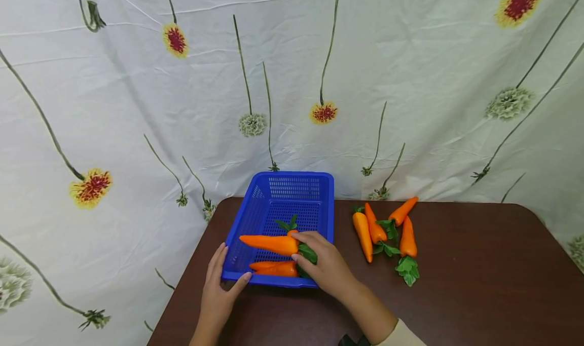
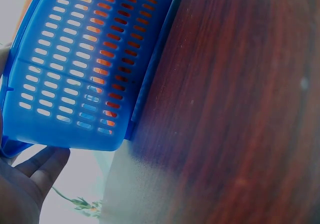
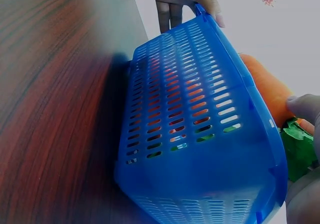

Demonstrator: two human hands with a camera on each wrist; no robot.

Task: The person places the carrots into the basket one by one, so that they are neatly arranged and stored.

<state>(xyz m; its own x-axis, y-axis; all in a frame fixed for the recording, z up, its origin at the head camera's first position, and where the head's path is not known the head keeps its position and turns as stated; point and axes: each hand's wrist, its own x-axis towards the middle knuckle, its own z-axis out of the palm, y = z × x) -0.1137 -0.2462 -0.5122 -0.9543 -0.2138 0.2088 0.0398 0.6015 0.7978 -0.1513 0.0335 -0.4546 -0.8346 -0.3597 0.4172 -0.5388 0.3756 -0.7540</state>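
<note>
A blue plastic basket [image 1: 278,281] with slotted walls stands on the dark brown table. My left hand [image 1: 217,290] grips its near left corner, thumb at the front rim and fingers along the left side. Over the basket's near part, my right hand [image 1: 325,265] pinches an orange carrot [image 1: 269,243] by its leafy end, with the tip pointing left. In the right wrist view, the thumb rests on that carrot [image 3: 267,86] above the rim. Below it in the basket lie carrots [image 1: 277,270] along the front wall. Another carrot [image 1: 292,233] shows partly behind the held one.
Right of the basket several carrots lie on the table [image 1: 479,265]: one carrot [image 1: 362,234] nearest the basket, another carrot [image 1: 408,238] with its leaves [image 1: 407,270] toward me. A white flowered cloth [image 1: 292,72] hangs behind the table's far edge.
</note>
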